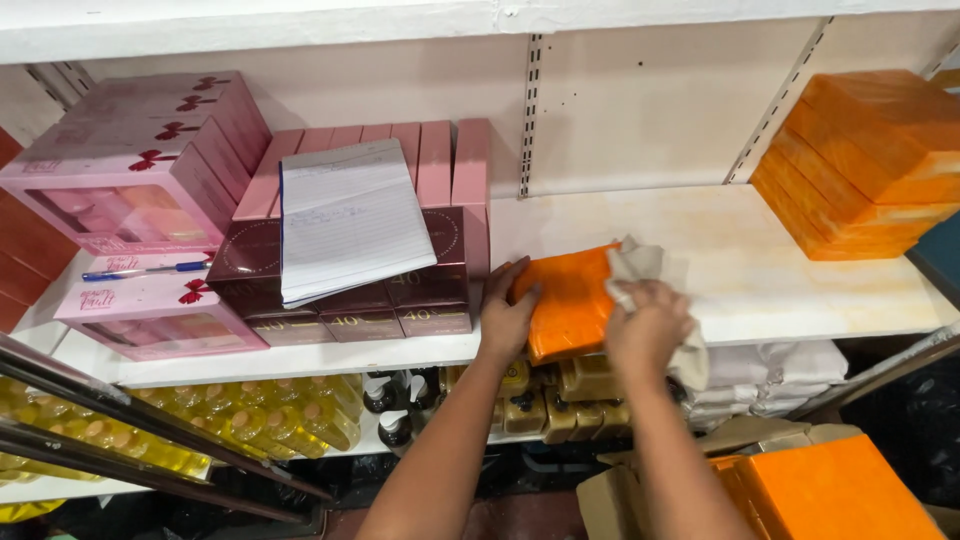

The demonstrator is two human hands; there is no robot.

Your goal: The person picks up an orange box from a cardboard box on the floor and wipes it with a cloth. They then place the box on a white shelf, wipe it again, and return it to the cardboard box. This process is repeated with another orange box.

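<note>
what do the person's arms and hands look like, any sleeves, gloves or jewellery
Both forearms are bare right down to the bottom edge of the picture, with no sleeve in view. The left hand and right hand wear no gloves. No watch, bracelet or ring shows on the wrists and fingers that can be seen; nails look short and unpainted.

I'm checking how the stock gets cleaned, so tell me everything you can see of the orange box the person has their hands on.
The orange box is flat, rectangular and wrapped in what looks like glossy clear film. It lies tilted at the front edge of the white shelf, beside the maroon boxes. The left hand rests on its left edge, fingers spread on top. The right hand presses a crumpled beige cloth against its right side, hiding that end. Matching orange boxes are stacked at the shelf's right end.
</note>
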